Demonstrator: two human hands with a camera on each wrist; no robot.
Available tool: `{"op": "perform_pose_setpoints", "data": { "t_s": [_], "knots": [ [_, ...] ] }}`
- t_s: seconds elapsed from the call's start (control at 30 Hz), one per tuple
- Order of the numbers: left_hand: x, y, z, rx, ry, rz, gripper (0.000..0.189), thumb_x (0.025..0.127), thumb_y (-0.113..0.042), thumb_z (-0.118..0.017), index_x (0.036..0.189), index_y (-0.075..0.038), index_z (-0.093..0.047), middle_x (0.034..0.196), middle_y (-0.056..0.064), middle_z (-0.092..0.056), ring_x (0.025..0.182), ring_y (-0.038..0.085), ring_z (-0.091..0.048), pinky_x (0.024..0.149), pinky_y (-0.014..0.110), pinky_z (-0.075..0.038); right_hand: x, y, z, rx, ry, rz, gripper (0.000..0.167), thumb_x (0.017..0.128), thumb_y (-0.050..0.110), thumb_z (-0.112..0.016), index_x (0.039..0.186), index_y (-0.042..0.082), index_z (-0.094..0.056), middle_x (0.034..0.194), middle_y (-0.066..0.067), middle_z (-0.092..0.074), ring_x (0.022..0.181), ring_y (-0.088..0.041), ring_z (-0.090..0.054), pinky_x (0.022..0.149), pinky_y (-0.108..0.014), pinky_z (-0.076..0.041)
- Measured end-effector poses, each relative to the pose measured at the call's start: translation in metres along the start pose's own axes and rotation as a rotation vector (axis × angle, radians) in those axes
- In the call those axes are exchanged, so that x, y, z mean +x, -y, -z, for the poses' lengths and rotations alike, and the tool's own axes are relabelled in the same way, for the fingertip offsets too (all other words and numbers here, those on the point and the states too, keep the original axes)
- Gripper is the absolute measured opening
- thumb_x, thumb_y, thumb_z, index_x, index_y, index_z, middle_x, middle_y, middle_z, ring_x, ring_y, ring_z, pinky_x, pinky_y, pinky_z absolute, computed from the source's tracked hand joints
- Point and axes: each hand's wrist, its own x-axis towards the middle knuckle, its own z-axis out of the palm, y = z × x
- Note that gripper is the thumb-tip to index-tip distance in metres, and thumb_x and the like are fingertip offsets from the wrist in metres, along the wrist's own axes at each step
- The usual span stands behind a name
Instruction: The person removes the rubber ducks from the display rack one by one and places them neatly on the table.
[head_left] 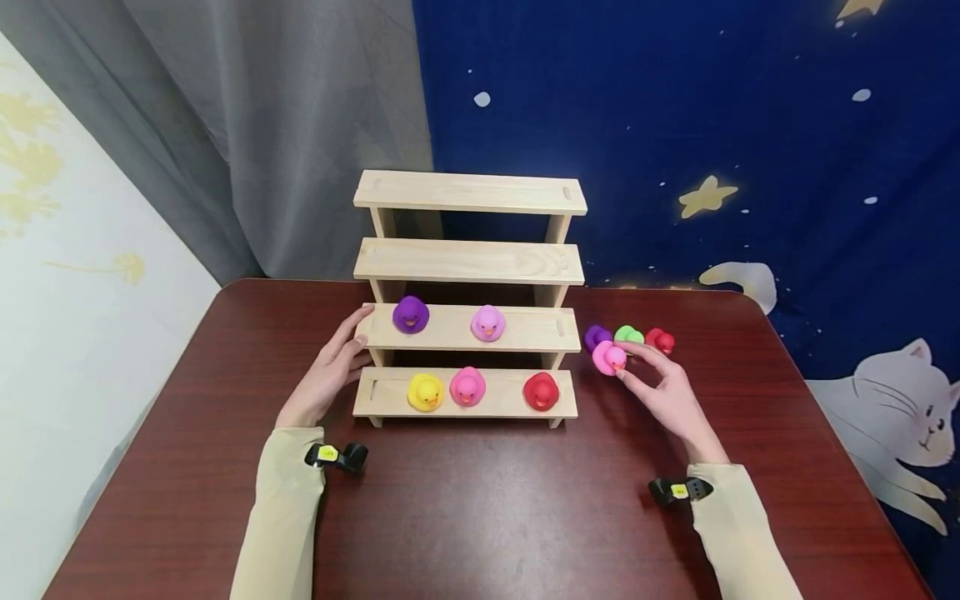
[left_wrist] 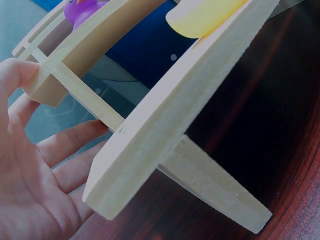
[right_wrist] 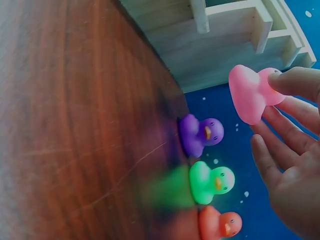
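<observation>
Currently, right hand [head_left: 663, 392] fingers pinch a pink rubber duck [head_left: 608, 357]; left hand [head_left: 330, 371], fingers straight, steadies the tiered wooden shelf [head_left: 465, 258]. Five ducks shelved; three remain beyond the fingers.

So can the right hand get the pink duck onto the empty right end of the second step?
Probably yes: the right hand holds the pink duck just beside the wooden steps, and nothing stands on that end.

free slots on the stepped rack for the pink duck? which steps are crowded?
Top two steps are bare. Third step is free right of the light pink duck. Bottom step is crowded: yellow duck, pink duck, red duck.
</observation>
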Motion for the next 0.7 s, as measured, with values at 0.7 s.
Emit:
{"op": "perform_pose_setpoints", "data": {
  "t_s": [0.7],
  "knots": [
    [0.001,0.001,0.001,-0.003,0.003,-0.003,0.053,0.105,-0.037,-0.037,0.155,-0.034,-0.019,0.155,0.016,-0.019,0.129,0.043,-0.039,0.103,0.058,-0.029,-0.002,-0.044,-0.005,0.011,0.107,-0.091,0.040,0.086,-0.009,-0.066,0.125,-0.012,-0.057,0.122,-0.026,-0.059,0.110,-0.041,-0.056,0.095,-0.052,-0.041]
  ]
}}
